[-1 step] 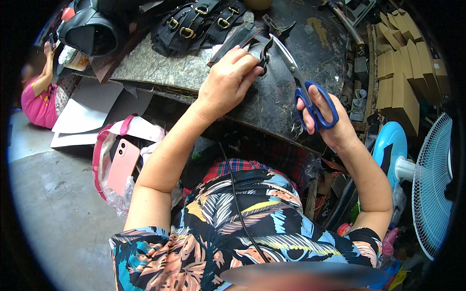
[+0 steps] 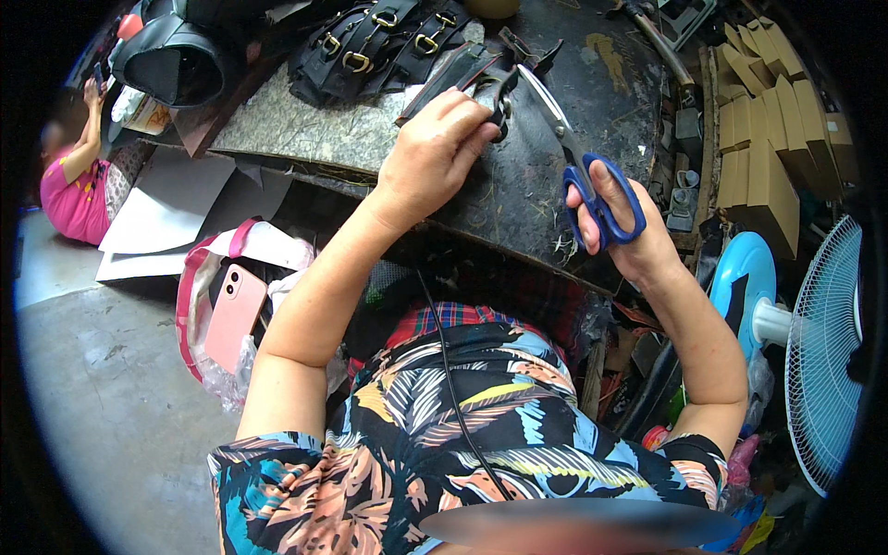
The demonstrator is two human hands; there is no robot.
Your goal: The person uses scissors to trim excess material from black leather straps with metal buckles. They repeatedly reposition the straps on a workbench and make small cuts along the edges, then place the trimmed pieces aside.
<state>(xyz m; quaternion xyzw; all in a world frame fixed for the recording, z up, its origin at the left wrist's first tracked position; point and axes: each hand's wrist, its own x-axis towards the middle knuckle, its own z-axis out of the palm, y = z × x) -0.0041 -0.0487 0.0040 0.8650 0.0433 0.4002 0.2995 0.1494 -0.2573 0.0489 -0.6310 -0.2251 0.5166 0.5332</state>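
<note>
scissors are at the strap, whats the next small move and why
Probably close the scissors for a short snip. The right hand has its fingers through the blue handles, the blades reach toward the black strap piece, and the left hand pins that piece on the dark worktop, so it looks steadied for cutting.

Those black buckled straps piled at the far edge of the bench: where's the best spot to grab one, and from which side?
Take a buckled strap by its plain band just below the brass buckle, coming in from the near side, past the left hand. The bands run toward the person and lie flat; the buckles look lumpy and overlap.
</note>
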